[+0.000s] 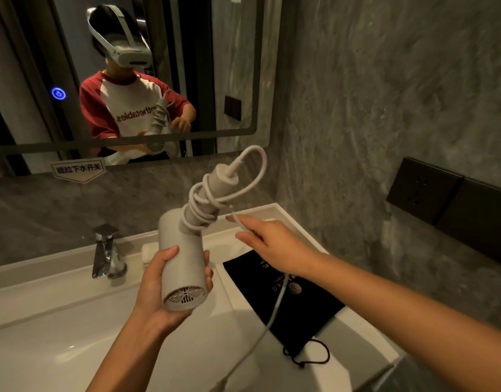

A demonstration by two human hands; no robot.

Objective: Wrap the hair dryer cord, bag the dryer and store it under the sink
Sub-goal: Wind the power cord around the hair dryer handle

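My left hand point(158, 281) grips the barrel of a pale grey hair dryer point(181, 261), held over the sink with its rear grille facing me and its handle pointing up and away. The white cord point(204, 205) is coiled several times around the handle, with a loop arching above the handle's end. My right hand point(267, 241) is just right of the handle, its fingers pinching the cord; the loose cord point(277, 304) trails down from under that hand toward the counter's front. A black drawstring bag point(294, 304) lies flat on the counter to the right.
A white sink basin point(59, 349) lies below, with a chrome faucet point(105, 253) at its back left and a small white soap point(147, 253) beside it. A mirror point(238, 66) hangs behind. Dark wall sockets point(424, 190) sit on the grey stone wall at right.
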